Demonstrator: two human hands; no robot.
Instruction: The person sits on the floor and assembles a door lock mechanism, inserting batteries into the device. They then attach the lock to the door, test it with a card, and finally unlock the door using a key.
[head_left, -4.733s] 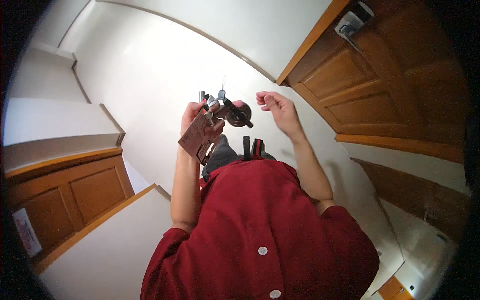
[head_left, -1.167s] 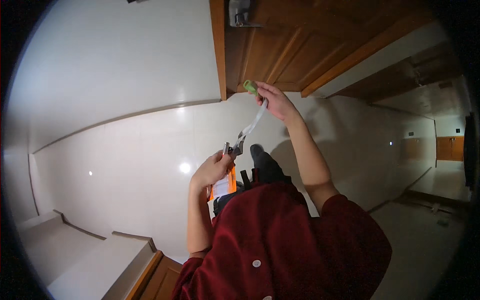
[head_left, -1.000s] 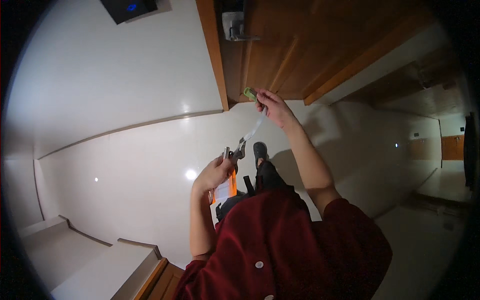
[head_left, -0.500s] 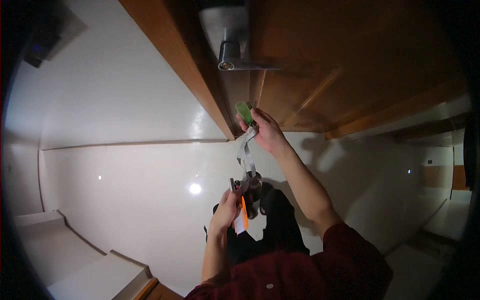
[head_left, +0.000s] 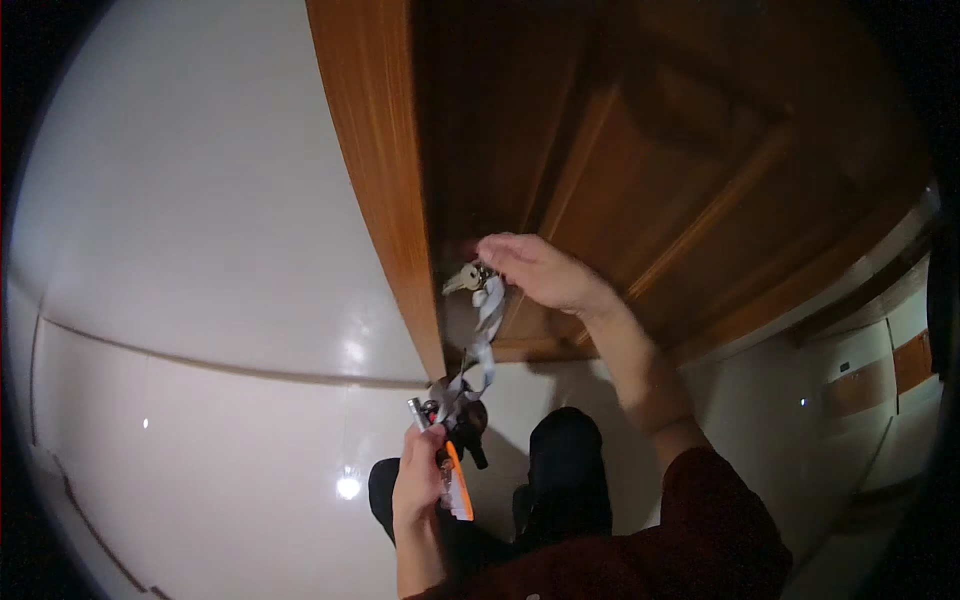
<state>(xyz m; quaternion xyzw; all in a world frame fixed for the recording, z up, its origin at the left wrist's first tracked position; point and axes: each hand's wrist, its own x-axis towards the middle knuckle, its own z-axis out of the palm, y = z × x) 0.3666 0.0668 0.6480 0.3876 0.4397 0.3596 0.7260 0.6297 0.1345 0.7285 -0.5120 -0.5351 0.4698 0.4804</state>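
My right hand (head_left: 535, 268) is raised before the wooden door, its fingers closed at the top of some keys (head_left: 468, 279) that hang beneath the fingertips. A grey-white ribbon strap (head_left: 487, 325) runs from these keys down to my left hand (head_left: 416, 475). That lower hand is closed round a bunch with a slim silver cylinder (head_left: 417, 411) sticking up from it. An orange-edged tag (head_left: 459, 480) hangs out of its right side. Dark rounded items (head_left: 468, 418) show just beyond the left hand; I cannot make out what they are.
A brown panelled door (head_left: 640, 190) fills the upper right, with its wooden frame (head_left: 385, 170) to the left. A white wall (head_left: 210, 190) adjoins the frame. Pale glossy floor (head_left: 250, 440) lies below, and my dark-clad legs (head_left: 568, 470) stand near the door.
The view has shifted, so the door handle has left the picture. The green tag at my right hand is no longer visible, and keys now show there. My left hand still grips its bunch.
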